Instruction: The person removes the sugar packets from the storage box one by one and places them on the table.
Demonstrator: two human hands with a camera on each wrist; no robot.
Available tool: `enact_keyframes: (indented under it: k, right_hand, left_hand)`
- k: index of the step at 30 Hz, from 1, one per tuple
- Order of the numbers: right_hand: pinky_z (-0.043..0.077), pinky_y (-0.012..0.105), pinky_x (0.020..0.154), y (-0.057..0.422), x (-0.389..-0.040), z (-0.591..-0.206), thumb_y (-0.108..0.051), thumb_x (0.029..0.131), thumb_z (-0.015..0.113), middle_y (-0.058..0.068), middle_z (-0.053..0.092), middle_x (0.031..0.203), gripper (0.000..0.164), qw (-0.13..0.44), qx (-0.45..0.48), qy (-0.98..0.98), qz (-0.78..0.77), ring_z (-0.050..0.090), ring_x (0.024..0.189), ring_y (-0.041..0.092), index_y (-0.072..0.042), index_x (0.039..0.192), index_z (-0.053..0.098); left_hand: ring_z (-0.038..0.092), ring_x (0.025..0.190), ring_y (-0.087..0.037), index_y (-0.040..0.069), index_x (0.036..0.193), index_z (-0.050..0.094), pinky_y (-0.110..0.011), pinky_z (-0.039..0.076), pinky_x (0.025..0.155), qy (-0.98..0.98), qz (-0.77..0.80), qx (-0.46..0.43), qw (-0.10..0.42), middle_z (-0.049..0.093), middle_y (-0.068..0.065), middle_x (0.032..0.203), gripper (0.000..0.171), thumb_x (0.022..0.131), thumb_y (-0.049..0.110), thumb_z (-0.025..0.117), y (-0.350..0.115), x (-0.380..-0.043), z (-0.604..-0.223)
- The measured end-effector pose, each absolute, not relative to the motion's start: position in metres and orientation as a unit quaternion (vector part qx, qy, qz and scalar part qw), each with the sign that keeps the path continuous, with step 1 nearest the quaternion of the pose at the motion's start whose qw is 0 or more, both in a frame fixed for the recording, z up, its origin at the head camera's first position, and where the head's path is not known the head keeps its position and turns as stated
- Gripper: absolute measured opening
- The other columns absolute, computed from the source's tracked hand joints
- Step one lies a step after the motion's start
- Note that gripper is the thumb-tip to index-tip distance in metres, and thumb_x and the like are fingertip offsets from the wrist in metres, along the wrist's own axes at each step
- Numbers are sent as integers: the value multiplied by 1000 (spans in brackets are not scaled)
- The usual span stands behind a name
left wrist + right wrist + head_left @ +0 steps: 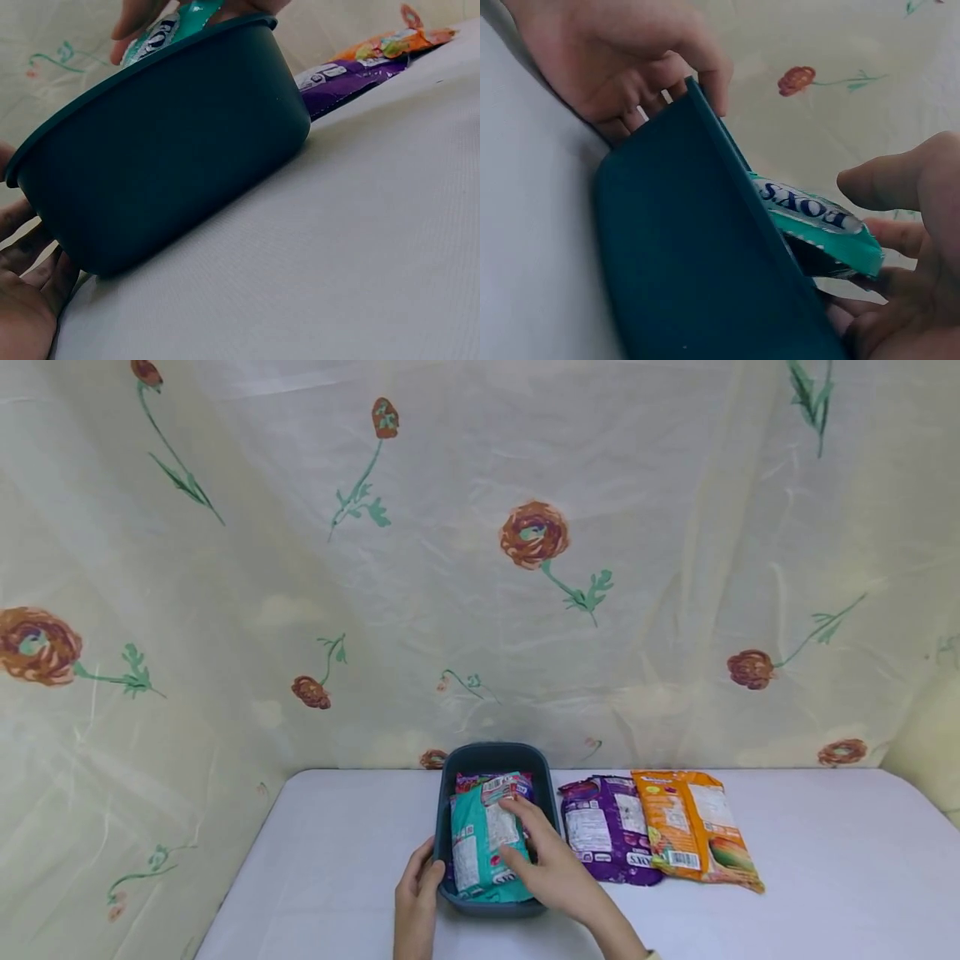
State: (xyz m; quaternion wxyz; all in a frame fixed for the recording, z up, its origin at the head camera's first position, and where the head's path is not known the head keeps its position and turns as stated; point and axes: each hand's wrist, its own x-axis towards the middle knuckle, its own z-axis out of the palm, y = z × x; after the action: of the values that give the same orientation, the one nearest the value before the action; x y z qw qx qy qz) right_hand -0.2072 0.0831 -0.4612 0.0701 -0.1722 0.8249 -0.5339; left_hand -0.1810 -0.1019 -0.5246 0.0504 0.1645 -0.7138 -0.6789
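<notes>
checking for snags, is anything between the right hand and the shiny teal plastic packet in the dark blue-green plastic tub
Nothing visible: the right hand reaches over the open tub directly to the packet.

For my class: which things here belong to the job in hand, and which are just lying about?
Seemingly in the job:
left hand, touching the bin
right hand, at the teal packet
packaging beneath it

Apparently lying about:
purple packet
orange packet beside it

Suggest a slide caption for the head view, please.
Left grip on the bin, right grip over the teal packet inside, a purple packet and an orange packet lying to the right.
</notes>
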Motion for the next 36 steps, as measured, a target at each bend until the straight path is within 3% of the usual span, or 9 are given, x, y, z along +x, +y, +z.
enact_keyframes:
  k: [6, 16, 24, 36]
  right_hand:
    - [32, 68, 104, 82, -206, -466, -25, 91, 61, 12, 25, 155, 62, 33, -174, 858, -482, 30, 139, 39, -19, 146, 33]
    - [38, 68, 99, 78, -206, -471, -40, 85, 66, 10, 28, 153, 68, 7, -148, 879, -453, 37, 135, 42, -23, 144, 37]
    - [39, 64, 101, 73, -206, -474, -19, 85, 67, 11, 32, 151, 64, -21, -150, 873, -463, 39, 134, 39, -19, 143, 39]
    - [35, 62, 106, 75, -206, -474, -3, 80, 60, 10, 33, 151, 63, -19, -141, 838, -526, 34, 137, 35, -18, 140, 44]
  left_hand:
    - [44, 133, -33, 7, 137, 46, -48, 37, 110, -713, -682, 159, 49, 48, -18, 141, 47, 96, 29, 48, -100, -181, -524]
    - [46, 131, -33, 6, 136, 48, -48, 37, 110, -716, -680, 150, 58, 51, -18, 139, 48, 95, 30, 49, -99, -183, -527]
    - [46, 130, -34, 4, 138, 45, -48, 38, 109, -724, -673, 141, 64, 49, -20, 139, 47, 97, 27, 46, -101, -182, -529]
    - [43, 132, -36, 4, 139, 44, -51, 37, 110, -725, -670, 155, 43, 45, -21, 142, 47, 97, 27, 43, -102, -183, -526]
